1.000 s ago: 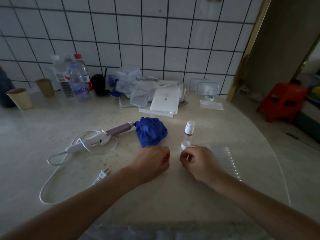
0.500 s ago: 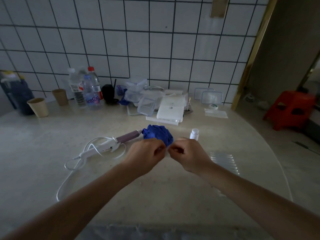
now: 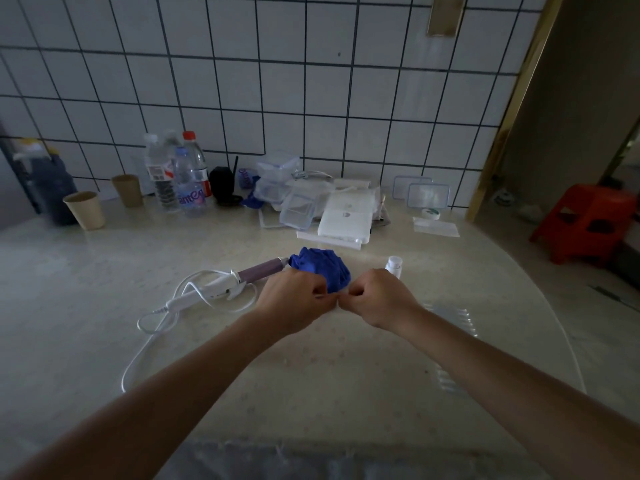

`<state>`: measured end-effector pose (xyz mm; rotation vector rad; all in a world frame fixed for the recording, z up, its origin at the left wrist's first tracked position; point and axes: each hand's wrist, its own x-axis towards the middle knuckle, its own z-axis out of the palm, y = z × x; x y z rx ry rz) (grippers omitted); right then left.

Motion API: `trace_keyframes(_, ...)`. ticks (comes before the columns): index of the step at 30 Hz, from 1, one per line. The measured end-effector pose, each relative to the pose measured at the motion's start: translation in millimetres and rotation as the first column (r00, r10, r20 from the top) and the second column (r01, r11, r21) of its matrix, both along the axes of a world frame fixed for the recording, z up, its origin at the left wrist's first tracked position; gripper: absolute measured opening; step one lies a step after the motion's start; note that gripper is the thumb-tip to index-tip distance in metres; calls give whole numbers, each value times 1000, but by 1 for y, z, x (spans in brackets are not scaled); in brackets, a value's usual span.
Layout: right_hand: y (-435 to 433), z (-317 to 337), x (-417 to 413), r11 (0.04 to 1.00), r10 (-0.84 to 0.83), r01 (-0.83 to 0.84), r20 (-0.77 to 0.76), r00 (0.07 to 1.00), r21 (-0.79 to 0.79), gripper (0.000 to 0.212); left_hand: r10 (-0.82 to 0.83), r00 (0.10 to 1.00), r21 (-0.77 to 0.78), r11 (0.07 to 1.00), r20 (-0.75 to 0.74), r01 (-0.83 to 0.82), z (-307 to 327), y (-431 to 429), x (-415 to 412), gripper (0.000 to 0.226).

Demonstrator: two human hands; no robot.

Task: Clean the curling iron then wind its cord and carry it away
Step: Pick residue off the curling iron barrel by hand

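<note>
Single head cam, fwd-down over countertop (image 3: 104,306), close.

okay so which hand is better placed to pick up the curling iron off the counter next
Probably the left. The left hand is right beside the curling iron's purple barrel, which lies to its left. The right hand is farther over, near the small white bottle. Both hands are pinched together just now.

- Left hand (image 3: 294,301) is curled loosely, knuckles up, fingers (image 3: 320,289) pinched toward the thumb.
- Right hand (image 3: 381,299) mirrors it, its fingertips touching the left's.
- Both bare forearms reach forward, converging.
</note>
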<state>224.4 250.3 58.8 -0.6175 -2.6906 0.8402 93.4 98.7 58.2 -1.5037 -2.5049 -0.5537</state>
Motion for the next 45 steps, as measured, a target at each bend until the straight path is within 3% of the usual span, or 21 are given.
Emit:
trace_keyframes(13, 2, 2, 1, 1000, -16, 15, 69, 997, 5, 57, -26, 1000, -112, 993, 0, 26, 1, 12, 7, 47)
trace_keyframes(18, -1, 2, 8, 1000, 17, -16, 48, 999, -8, 55, -74, 997, -85, 993, 36, 77, -1, 5, -4, 37)
trace_keyframes(23, -11, -10, 5, 971, 157, -175, -113, 981, -164, 39, -184, 982, -78, 979, 34, 186, -4, -13, -15, 38)
trace_keyframes(28, -29, -28, -15, 940, 136, -184, -181, 974, -288, 30, -181, 971, 20, 983, 159, 180, -9, -37, -26, 26)
trace_keyframes(31, -37, -40, -25, 933, 64, -141, -234, 970, -330, 29, -94, 982, 140, 988, 161, 72, -15, -53, -53, 36)
trace_keyframes(33, -43, -48, -36, 930, 23, -114, -254, 967, -348, 26, 81, 989, 147, 984, 127, -99, -18, -60, -81, 36)
trace_keyframes(37, -51, -57, -56, 938, -2, -99, -291, 957, -331, 23, 446, 873, -215, 889, 196, -405, -26, -62, -122, 71)
trace_keyframes(39, -53, -57, -65, 945, 10, -113, -320, 947, -306, 22, 524, 843, -294, 830, 123, -474, -31, -59, -126, 61)
trace_keyframes(41, -55, -57, -72, 947, 21, -132, -354, 935, -292, 20, 546, 828, -228, 828, 128, -512, -34, -57, -125, 44)
trace_keyframes(45, -57, -57, -77, 945, 78, -190, -380, 922, -268, 18, 466, 816, -158, 884, 341, -439, -23, -59, -129, 29)
